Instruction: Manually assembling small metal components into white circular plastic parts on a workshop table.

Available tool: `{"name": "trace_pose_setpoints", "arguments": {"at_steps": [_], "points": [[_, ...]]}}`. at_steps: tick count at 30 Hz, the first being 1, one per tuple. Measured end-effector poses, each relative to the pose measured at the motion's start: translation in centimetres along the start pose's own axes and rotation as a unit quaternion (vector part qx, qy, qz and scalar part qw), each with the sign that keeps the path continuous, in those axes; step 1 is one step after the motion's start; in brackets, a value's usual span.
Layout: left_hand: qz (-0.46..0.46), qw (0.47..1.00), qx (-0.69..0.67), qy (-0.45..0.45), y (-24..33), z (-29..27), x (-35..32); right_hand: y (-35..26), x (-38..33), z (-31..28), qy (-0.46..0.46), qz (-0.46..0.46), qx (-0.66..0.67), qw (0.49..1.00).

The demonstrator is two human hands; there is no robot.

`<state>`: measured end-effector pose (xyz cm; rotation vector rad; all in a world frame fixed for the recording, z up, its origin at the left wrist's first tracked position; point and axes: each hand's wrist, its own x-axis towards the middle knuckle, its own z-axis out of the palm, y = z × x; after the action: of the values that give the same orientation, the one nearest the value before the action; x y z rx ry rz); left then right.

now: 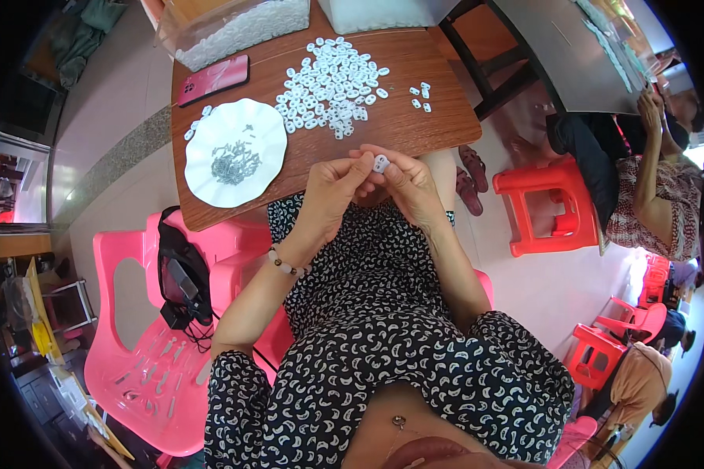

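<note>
We see left hand (336, 187) and right hand (413, 187) pinching small white piece (380, 163) at near edge of wooden table (418, 62), probably steadying it from both sides. Scalloped plate (202, 141) apparently corrals small grey bits (233, 164); white pile (328, 82) lies beyond, likely within reach.

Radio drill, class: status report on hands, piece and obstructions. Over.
Left hand and right hand: pinching one small white piece. Pile of white pieces on table. Nothing visibly blocking.
</note>
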<state>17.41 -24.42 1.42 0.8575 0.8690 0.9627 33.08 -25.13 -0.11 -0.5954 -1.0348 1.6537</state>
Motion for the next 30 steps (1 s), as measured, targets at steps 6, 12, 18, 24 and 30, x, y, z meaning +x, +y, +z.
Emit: {"name": "trace_pose_setpoints", "arguments": {"at_steps": [6,12,18,24,30], "points": [[-0.013,1.000,-0.024,0.000,0.1,-0.1,0.0,0.5,-0.1,-0.2,0.015,-0.017,-0.030,0.999],[-0.001,0.999,-0.049,-0.012,0.2,0.2,-0.1,0.0,-0.1,0.5,0.034,-0.037,-0.051,0.997],[0.002,0.998,-0.054,-0.027,0.3,0.3,-0.1,-0.4,-0.3,0.8,0.044,-0.051,-0.079,0.995],[-0.027,0.997,-0.066,-0.027,-0.1,-0.5,0.0,-0.5,-0.2,1.0,0.053,-0.029,-0.117,0.991],[-0.057,0.998,-0.036,-0.011,0.6,-1.5,-0.3,-3.1,2.8,1.0,0.116,-0.022,-0.178,0.977]]}}
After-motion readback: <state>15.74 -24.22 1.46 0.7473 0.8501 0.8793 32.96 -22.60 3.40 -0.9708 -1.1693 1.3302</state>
